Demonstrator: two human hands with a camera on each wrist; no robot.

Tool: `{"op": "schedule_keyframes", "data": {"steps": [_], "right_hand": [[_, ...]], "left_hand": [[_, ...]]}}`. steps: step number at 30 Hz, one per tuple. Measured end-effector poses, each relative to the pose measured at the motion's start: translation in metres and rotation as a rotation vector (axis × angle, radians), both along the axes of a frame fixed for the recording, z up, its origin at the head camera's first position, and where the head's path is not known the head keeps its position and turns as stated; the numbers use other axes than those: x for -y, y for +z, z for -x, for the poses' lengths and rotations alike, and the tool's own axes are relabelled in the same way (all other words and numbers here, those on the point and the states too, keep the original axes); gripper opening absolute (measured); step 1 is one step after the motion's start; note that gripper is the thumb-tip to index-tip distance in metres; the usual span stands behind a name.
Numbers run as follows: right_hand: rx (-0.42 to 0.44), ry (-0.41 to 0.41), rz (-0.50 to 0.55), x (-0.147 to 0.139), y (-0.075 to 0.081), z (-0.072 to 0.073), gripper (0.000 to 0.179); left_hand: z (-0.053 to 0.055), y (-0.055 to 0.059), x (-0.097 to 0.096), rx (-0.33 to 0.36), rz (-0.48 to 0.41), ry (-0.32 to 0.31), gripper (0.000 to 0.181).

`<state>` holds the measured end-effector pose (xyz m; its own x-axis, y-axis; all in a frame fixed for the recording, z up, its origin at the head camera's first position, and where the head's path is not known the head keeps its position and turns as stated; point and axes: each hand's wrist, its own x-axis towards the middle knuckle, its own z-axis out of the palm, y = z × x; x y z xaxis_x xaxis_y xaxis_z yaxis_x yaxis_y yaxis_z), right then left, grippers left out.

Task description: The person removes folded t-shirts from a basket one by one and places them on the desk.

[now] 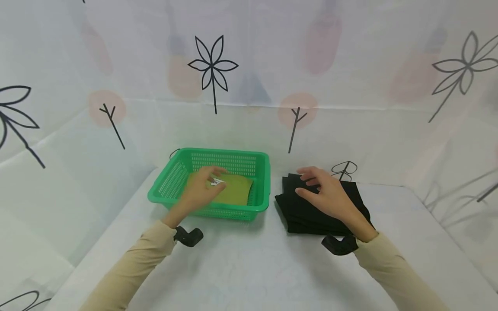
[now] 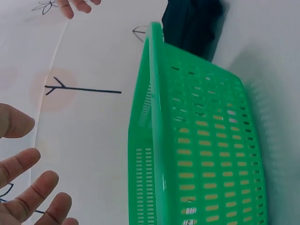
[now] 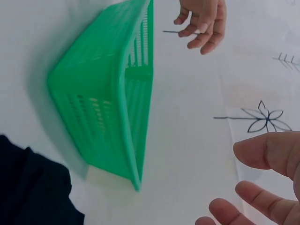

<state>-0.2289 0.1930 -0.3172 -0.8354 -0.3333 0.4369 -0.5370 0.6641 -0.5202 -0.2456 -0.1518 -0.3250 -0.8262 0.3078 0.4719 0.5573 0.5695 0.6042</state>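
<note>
A green plastic basket (image 1: pixel 266 181) with slotted walls stands on the left part of the table. Inside it lies a flat yellow-green packet (image 1: pixel 237 190) with a small white label; its contents cannot be told. Above the basket hovers my left hand (image 1: pixel 202 188), fingers loosely bent and holding nothing. To the right of the basket lies a folded stack of black cloth (image 1: pixel 311 218). My right hand (image 1: pixel 324 192) hangs over that cloth with thumb and fingers spread apart, also holding nothing. Both wrist views show the fingers clear of the basket.
The table (image 1: pixel 249 268) has a white cover. Behind it and at the sides hangs a pale curtain (image 1: pixel 249 129) printed with flowers and twigs. Each wrist carries a black camera mount, one near the basket's front and one near the cloth's front edge.
</note>
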Motion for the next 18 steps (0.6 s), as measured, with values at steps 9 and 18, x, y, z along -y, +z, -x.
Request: {"op": "schedule_keyframes", "data": {"steps": [9,18], "right_hand": [[0.254,0.048,0.206,0.023,0.009,0.010,0.045],[0.489,0.145,0.479,0.044,0.010,0.025,0.050]], "left_hand": [[0.003,0.014,0.022,0.142,-0.085,0.038,0.031],[0.014,0.018,0.039,0.250,-0.137,0.070,0.035]]}}
